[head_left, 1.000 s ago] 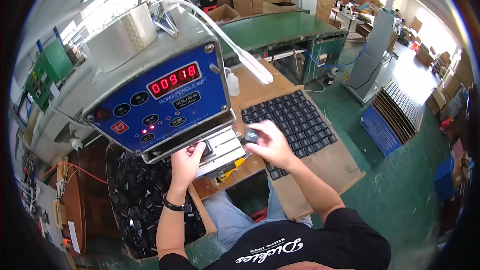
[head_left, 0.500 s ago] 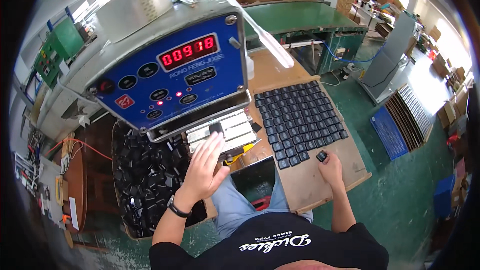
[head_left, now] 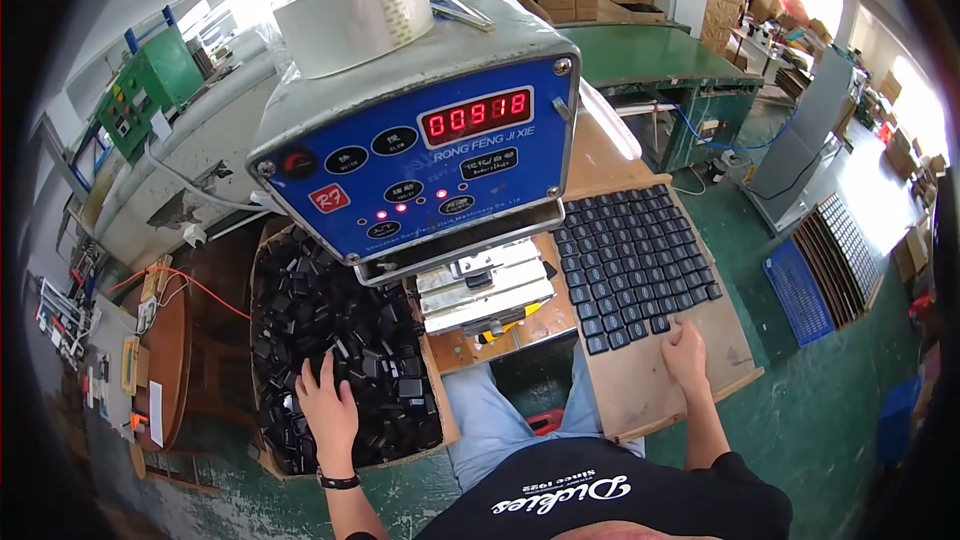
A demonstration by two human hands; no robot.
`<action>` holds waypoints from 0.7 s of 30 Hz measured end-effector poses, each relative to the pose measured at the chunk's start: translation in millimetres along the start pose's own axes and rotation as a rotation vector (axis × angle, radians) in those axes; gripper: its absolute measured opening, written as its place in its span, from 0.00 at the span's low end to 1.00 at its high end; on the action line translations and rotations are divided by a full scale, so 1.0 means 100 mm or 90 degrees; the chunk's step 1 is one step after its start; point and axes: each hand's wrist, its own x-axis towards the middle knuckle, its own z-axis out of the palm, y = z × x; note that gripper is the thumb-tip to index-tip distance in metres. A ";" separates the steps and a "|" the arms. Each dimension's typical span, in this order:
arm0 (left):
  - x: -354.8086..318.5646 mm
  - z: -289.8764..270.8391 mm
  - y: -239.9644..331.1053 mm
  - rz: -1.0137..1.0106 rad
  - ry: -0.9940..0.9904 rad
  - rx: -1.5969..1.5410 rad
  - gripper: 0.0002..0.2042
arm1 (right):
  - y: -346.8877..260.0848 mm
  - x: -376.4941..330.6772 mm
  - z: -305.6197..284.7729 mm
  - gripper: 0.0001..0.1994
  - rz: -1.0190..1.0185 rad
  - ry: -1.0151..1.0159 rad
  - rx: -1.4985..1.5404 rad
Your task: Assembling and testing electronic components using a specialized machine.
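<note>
My left hand reaches over a carton heaped with loose black square caps. Its fingers are spread, and no cap shows held in it. On the right, my right hand is closed, its fingertips at a black cap at the end of the nearest row on a brown board. Beyond it, printed black caps lie in close rows. Between the hands, another black cap sits on the pale metal fixture under the machine.
A machine with a blue control panel and red lit display stands ahead; a wide tape roll rests on top. A yellow-handled tool lies by the fixture. Stacked boards and a blue crate stand on the floor at right.
My left hand has gone from the cap on the fixture to the carton on the left. My right hand has brought its cap up to the nearest row. The view has shifted.
</note>
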 end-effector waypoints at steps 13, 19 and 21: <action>0.39 -0.15 0.47 -0.042 0.042 -0.449 0.13 | -1.52 0.21 -0.22 0.17 -0.175 -0.082 0.409; 0.51 -0.35 0.89 -0.086 -0.018 -0.884 0.15 | -2.76 0.36 0.07 0.18 -0.496 -0.240 0.457; 0.58 -0.43 1.00 -0.011 0.011 -0.863 0.19 | -2.98 0.43 0.12 0.19 -0.483 -0.231 0.349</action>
